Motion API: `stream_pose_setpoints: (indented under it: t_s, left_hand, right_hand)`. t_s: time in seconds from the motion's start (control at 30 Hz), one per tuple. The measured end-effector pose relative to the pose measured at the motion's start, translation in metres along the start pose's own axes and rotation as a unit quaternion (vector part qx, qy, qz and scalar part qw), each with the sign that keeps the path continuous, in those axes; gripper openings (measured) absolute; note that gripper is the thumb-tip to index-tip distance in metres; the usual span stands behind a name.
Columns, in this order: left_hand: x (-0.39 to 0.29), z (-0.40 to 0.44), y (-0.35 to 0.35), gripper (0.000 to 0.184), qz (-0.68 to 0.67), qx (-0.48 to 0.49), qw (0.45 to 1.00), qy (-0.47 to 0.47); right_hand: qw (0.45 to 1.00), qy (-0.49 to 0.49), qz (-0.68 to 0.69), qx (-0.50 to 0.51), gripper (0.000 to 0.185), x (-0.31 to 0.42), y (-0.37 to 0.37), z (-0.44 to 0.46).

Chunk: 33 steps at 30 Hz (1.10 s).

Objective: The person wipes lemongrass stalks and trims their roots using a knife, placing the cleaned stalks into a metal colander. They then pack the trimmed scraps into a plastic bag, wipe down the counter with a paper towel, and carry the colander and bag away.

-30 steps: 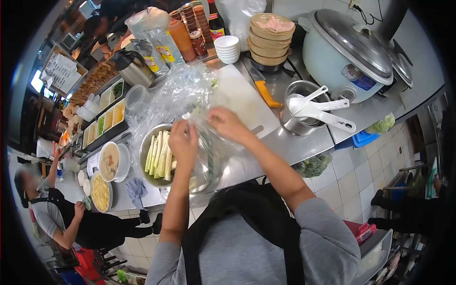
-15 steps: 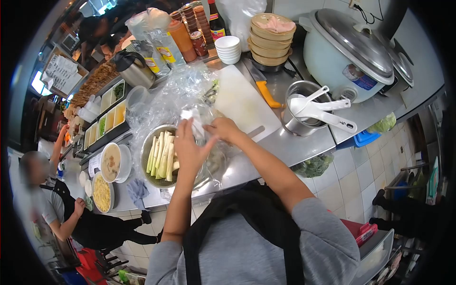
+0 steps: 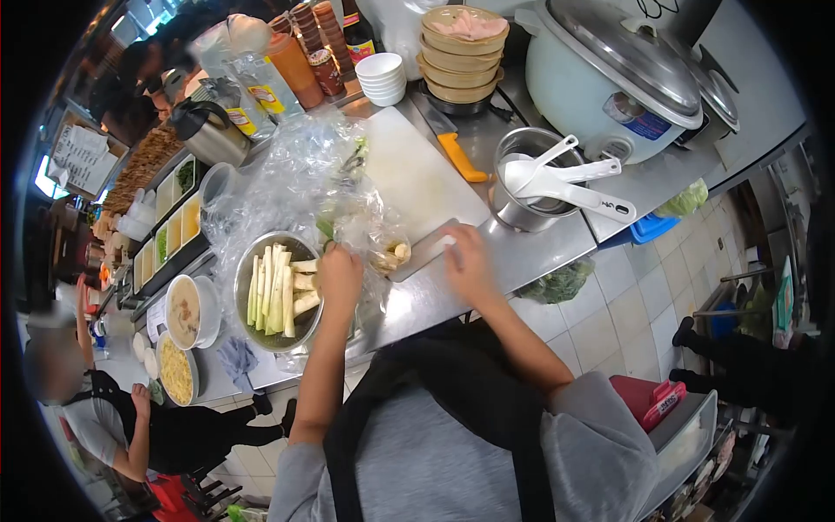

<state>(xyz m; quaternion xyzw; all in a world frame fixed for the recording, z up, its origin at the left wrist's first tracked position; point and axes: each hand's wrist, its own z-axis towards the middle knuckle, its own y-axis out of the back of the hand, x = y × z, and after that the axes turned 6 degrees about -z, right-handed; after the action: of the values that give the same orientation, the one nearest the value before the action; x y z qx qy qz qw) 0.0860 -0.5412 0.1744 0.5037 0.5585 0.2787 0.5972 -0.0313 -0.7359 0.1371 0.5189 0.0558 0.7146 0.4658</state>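
My left hand (image 3: pixel 341 274) is closed on a clear plastic bag (image 3: pixel 365 222), beside the right rim of a metal bowl (image 3: pixel 248 326). Pale green and white cut stalks (image 3: pixel 277 287) lie in that bowl. Light brown pieces (image 3: pixel 393 257) show inside the bag, right of my left hand. My right hand (image 3: pixel 470 265) is blurred at the near edge of a white cutting board (image 3: pixel 417 178), fingers bent together. Something small and white (image 3: pixel 448 240) shows at its fingertips, too unclear to name. A flat grey metal blade (image 3: pixel 422 254) lies along the board's near edge, beside that hand.
A yellow-handled knife (image 3: pixel 461 157) lies beyond the board, near a metal pot (image 3: pixel 517 209) holding white ladles. Behind stand a large rice cooker (image 3: pixel 600 87), stacked brown bowls (image 3: pixel 459 65) and white bowls (image 3: pixel 381 80). At left, a person (image 3: pixel 113 409) stands near food bowls (image 3: pixel 193 317).
My hands, close together over the bag before, have come apart; the right has moved to the board's near edge. The bag has shifted, baring the light brown pieces. The camera view has shifted slightly.
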Motion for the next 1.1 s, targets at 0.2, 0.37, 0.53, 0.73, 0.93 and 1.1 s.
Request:
stream_pose_setpoints:
  t_s: [0.2, 0.37, 0.53, 0.73, 0.93, 1.1]
  left_hand:
    - [-0.018, -0.031, 0.040, 0.045, -0.034, -0.232, 0.964, -0.126]
    - [-0.064, -0.046, 0.075, 0.048, -0.156, -0.148, 0.939, -0.267]
    - [-0.105, 0.051, -0.004, 0.030, -0.182, -0.111, 0.942, -0.260]
    - [-0.083, 0.089, -0.086, 0.031, -0.258, 0.068, 0.928, -0.261]
    - [-0.118, 0.066, -0.089, 0.032, -0.305, 0.114, 0.897, -0.299]
    - [-0.084, 0.121, -0.110, 0.033, -0.067, -0.154, 0.929, -0.329]
  right_hand:
    - [0.968, -0.143, 0.161, 0.130, 0.032, 0.047, 0.036, 0.003]
    - [0.976, 0.144, 0.008, 0.163, 0.039, 0.062, -0.080, -0.013]
    - [0.959, 0.141, 0.126, 0.210, 0.047, 0.097, -0.107, -0.019]
    - [0.970, 0.172, 0.069, 0.158, 0.038, 0.083, -0.117, -0.028]
    - [0.965, 0.140, 0.068, 0.209, 0.042, 0.078, -0.122, -0.032]
    - [0.949, 0.024, 0.226, 0.217, 0.029, 0.087, -0.104, -0.028]
